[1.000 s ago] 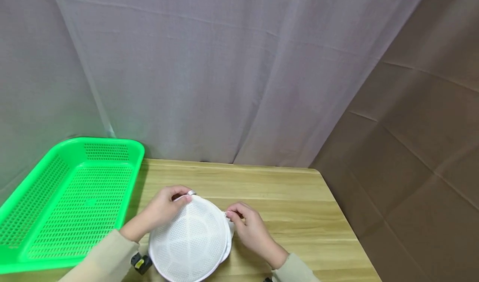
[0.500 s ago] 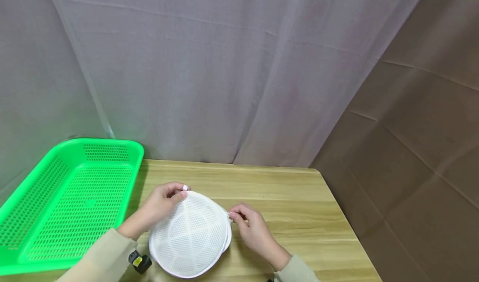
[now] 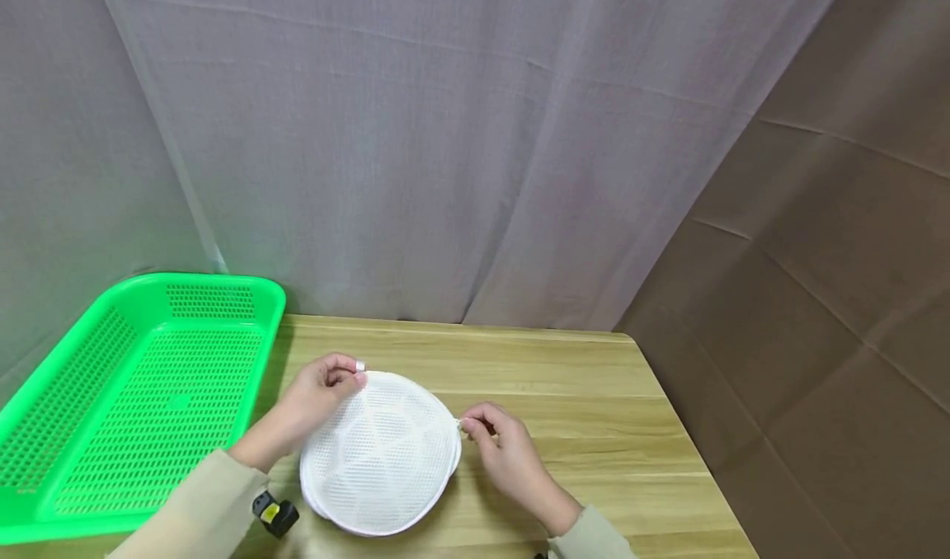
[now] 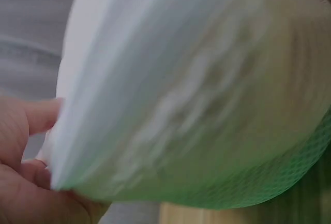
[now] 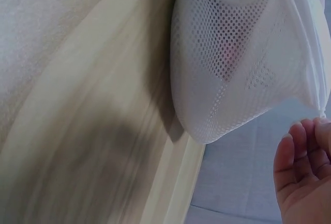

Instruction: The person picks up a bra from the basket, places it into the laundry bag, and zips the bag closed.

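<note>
A round white mesh laundry bag [image 3: 382, 452] is held a little over the wooden table, its flat mesh face up in the head view. At its far left edge my left hand [image 3: 324, 390] pinches the rim, with a small white tab showing by the fingertips. My right hand [image 3: 508, 456] pinches a tiny piece at the bag's right edge, which looks like a zipper pull. In the right wrist view the mesh side of the bag [image 5: 222, 53] bulges, and what lies inside is hard to make out. The left wrist view of the bag [image 4: 170, 94] is blurred.
A green plastic basket [image 3: 256, 378] with perforated walls stands on the left of the wooden table [image 3: 579, 394]. Grey cloth [image 3: 416, 171] hangs behind the table, and brown cloth [image 3: 816, 295] hangs along the right side.
My left hand has shifted slightly left and away from me along with the bag's rim. The right hand has moved a little to the right, still pinching the edge.
</note>
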The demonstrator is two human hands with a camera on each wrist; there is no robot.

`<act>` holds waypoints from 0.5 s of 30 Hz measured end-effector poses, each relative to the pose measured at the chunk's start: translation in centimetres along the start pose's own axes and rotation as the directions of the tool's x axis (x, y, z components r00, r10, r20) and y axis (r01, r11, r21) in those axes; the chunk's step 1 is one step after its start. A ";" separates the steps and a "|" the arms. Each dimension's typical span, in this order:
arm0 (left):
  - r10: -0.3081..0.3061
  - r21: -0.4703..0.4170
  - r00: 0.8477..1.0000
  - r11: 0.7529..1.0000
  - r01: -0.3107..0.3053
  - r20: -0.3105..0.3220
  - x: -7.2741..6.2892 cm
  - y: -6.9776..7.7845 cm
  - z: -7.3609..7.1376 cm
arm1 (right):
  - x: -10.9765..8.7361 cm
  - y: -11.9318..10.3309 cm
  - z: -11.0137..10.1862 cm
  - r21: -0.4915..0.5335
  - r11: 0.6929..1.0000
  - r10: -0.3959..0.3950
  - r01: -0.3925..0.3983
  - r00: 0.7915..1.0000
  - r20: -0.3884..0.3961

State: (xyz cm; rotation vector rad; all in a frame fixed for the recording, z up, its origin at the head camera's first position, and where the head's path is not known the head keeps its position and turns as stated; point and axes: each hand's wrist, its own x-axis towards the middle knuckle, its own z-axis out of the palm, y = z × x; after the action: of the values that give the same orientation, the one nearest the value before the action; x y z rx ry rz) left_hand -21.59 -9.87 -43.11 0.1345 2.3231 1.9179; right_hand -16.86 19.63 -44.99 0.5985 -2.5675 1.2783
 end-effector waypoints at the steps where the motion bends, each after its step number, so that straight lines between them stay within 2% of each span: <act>1: -0.009 0.007 1.000 1.000 0.009 0.012 -0.1 0.2 -0.1 | 0.0 0.0 0.0 -0.001 1.000 0.000 0.000 1.000 -0.007; 5: -0.033 0.051 0.997 0.998 0.029 0.072 -0.3 1.5 -0.4 | 0.4 -0.1 -0.5 -0.016 1.000 -0.008 0.007 0.999 -0.044; 8: -0.007 0.097 0.993 0.995 -0.005 0.120 -0.4 2.3 -0.3 | 0.8 -0.5 -1.0 -0.019 1.000 -0.006 0.005 0.998 -0.063; 12: 0.081 0.186 0.978 0.975 -0.118 0.193 -0.5 3.1 0.2 | 1.4 -1.2 -1.4 -0.031 0.999 0.013 -0.015 0.998 -0.058; 15: 0.165 0.262 0.956 0.938 -0.229 0.243 -0.6 3.6 0.7 | 1.7 -1.7 -1.5 -0.044 0.999 0.022 -0.025 0.999 -0.049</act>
State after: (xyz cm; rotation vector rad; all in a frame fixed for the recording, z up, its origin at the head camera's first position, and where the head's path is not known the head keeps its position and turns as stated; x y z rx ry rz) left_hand -20.97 -8.56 -39.69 0.5986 2.4976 1.5318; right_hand -17.62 19.42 -42.24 0.5240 -2.5639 1.2235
